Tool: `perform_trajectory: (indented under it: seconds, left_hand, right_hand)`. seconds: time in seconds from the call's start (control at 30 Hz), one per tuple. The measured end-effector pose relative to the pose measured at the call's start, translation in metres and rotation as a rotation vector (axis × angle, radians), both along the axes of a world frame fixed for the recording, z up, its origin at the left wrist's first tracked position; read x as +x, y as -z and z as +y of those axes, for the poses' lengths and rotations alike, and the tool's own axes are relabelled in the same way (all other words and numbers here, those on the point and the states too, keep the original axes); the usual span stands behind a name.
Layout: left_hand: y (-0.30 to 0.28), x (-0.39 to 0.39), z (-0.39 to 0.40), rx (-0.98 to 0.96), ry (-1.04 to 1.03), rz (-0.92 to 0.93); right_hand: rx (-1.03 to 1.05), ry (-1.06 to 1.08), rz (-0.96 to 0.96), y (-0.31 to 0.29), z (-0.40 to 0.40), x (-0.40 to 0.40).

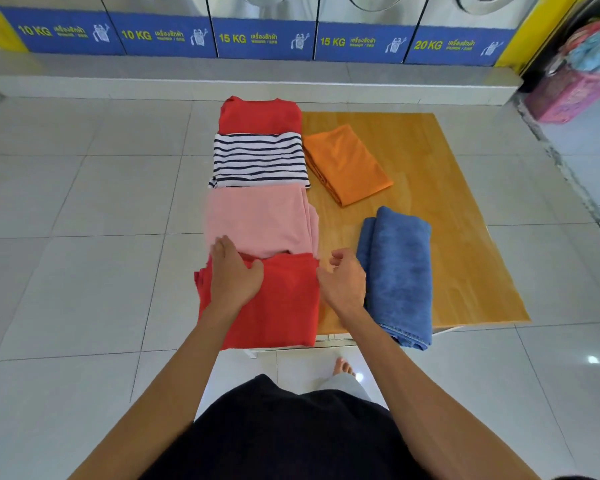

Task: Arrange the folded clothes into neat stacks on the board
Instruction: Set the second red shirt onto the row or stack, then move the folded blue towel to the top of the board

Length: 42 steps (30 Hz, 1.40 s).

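A wooden board (447, 216) lies on a low table. Down its left side run folded clothes: a red piece (260, 114) at the far end, a striped piece (258, 159), a pink piece (260, 216) and a near red piece (284, 299). A folded orange cloth (347, 164) and folded blue jeans (399, 271) lie to the right. My left hand (232, 271) rests flat on the near red piece's left part, fingers reaching the pink one. My right hand (343, 282) pinches the near red piece's right edge, beside the jeans.
A row of washing machines with blue weight labels (264, 38) stands behind a raised grey step (257, 77). A pink laundry basket (575, 88) full of clothes sits at the far right. White floor tiles surround the table. My bare foot (343, 367) shows under the table's near edge.
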<state>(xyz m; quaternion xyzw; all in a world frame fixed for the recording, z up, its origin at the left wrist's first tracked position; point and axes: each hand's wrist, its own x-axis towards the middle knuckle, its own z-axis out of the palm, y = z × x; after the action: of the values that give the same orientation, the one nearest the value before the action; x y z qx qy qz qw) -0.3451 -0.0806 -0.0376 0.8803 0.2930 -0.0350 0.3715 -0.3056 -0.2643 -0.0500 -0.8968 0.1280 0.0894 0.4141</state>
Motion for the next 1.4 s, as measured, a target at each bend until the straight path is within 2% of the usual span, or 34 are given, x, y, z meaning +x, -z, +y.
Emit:
perform_trajectory:
  seconds: [0.13,0.2,0.27,0.33,0.37,0.43,0.53,0.6,0.73,0.9,1.13,1.2,1.4]
  left_hand:
    - [-0.013,0.019,-0.049,-0.074,0.211,-0.031]
    - [-0.02,0.027,-0.072,-0.126,0.271,-0.041]
    - [-0.026,0.031,-0.096,-0.167,0.353,-0.025]
    - [-0.032,0.033,-0.118,-0.21,0.428,0.024]
    - [-0.033,0.033,-0.127,-0.228,0.459,0.052]
    - [-0.028,0.032,-0.143,-0.283,0.511,0.101]
    - [-0.014,0.025,-0.161,-0.351,0.533,0.198]
    - [-0.009,0.019,-0.169,-0.354,0.523,0.216]
    - [-0.007,0.01,-0.172,-0.365,0.47,0.206]
    - [-0.001,0.012,-0.181,-0.725,0.289,0.217]
    - [-0.028,0.046,-0.175,-0.897,0.177,0.193]
    - [-0.031,0.066,-0.163,-0.871,0.125,0.191]
    - [-0.054,0.139,-0.112,-0.914,-0.095,0.123]
  right_hand:
    - [0.0,0.169,-0.138,-0.015,-0.038,-0.013]
    - [-0.102,0.282,-0.166,-0.018,-0.063,-0.022]
    - [-0.179,0.468,-0.069,-0.014,-0.092,-0.032]
    - [-0.11,0.683,0.135,-0.01,-0.116,-0.043]
    - [-0.004,0.777,0.231,-0.009,-0.123,-0.05]
    - [0.351,0.901,0.407,-0.008,-0.125,-0.061]
    - [0.947,0.895,0.597,-0.003,-0.115,-0.067]
    - [1.14,0.911,0.585,0.001,-0.11,-0.066]
    - [1.076,0.946,0.476,-0.006,-0.102,-0.064]
    - [1.066,1.126,0.146,-0.019,-0.095,-0.054]
    - [0.963,1.023,0.084,-0.039,-0.118,-0.03]
    - [0.964,0.968,0.057,-0.05,-0.127,-0.02]
    - [1.057,0.616,0.092,-0.083,-0.15,0.03]
